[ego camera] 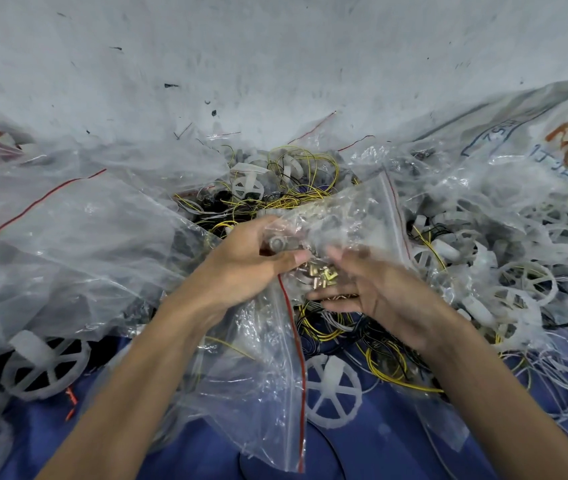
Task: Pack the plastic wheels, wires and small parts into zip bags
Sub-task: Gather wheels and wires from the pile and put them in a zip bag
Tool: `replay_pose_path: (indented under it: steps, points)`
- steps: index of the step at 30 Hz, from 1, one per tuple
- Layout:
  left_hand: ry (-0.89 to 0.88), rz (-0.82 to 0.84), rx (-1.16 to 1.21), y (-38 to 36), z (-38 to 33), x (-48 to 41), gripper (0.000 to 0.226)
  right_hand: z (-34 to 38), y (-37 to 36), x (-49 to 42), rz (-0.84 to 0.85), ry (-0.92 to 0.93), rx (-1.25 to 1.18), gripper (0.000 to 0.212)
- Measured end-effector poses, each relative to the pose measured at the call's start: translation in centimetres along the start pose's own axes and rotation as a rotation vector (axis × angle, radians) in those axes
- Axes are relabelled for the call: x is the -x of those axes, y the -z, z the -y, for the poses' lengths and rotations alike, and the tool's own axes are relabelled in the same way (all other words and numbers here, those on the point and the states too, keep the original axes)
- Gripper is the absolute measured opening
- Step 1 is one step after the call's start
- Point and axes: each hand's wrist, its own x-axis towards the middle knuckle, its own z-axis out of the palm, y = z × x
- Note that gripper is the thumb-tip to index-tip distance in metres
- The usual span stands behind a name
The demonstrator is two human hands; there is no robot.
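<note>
My left hand (pixel 247 261) grips the crumpled top of a clear zip bag (pixel 268 368) with a red seal strip. Small brass-coloured parts (pixel 322 275) show through the plastic between my hands. My right hand (pixel 372 289) is at the bag's other side, fingers spread and partly under the plastic; it is blurred. White spoked plastic wheels (pixel 332 393) and yellow and black wires (pixel 296 199) lie around the bag.
Empty clear zip bags (pixel 85 230) pile up on the left. A heap of white wheels and thin wires (pixel 518 282) fills the right, beside a printed plastic sack (pixel 552 133). A blue cloth (pixel 379 445) covers the near floor, grey floor (pixel 275 57) beyond.
</note>
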Motion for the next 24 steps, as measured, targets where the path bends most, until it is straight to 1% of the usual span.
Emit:
replay_pose_path:
  steps: [3,5,7,9,11,13,14,16,17,20,22,24]
  points:
    - [0.013,0.000,-0.049,0.0,0.1,-0.1,0.039,-0.4,-0.2,0.0,-0.011,-0.035,0.114,0.053]
    - [0.028,0.024,-0.142,0.2,-0.1,0.0,0.052,-0.4,0.1,0.0,-0.053,-0.017,0.105,0.047]
    - [0.019,0.142,-0.273,0.8,-0.4,0.4,0.056,-0.3,0.6,0.1,-0.078,0.001,0.099,0.042]
    - [0.004,0.332,-0.470,1.6,-0.7,0.9,0.053,-0.2,1.0,0.2,-0.105,-0.003,0.099,0.036]
    - [0.044,0.476,-0.580,2.7,-0.9,1.4,0.045,0.0,1.3,0.1,-0.120,0.019,0.076,0.030]
    - [0.081,0.543,-0.572,3.5,-1.1,1.8,0.030,0.2,1.4,0.0,-0.131,0.026,0.063,0.026]
    - [0.055,0.556,-0.539,3.8,-1.2,1.9,0.020,0.2,1.4,0.0,-0.134,0.021,0.062,0.024]
    - [-0.067,0.526,-0.433,4.0,-1.2,1.8,0.006,0.1,1.2,-0.1,-0.132,0.005,0.078,0.023]
    - [-0.128,0.488,-0.373,3.8,-1.2,1.9,0.005,0.0,1.1,-0.1,-0.121,-0.003,0.085,0.024]
    - [-0.246,0.354,-0.211,3.3,-1.0,1.8,0.013,-0.1,0.6,-0.1,-0.054,0.004,0.022,0.021]
    - [-0.312,0.246,-0.101,2.9,-0.8,1.5,0.007,-0.1,0.5,0.0,-0.019,0.023,-0.073,0.020]
    - [-0.371,0.135,-0.053,2.7,-0.8,1.2,0.015,0.3,0.4,0.4,0.021,0.056,-0.182,0.014]
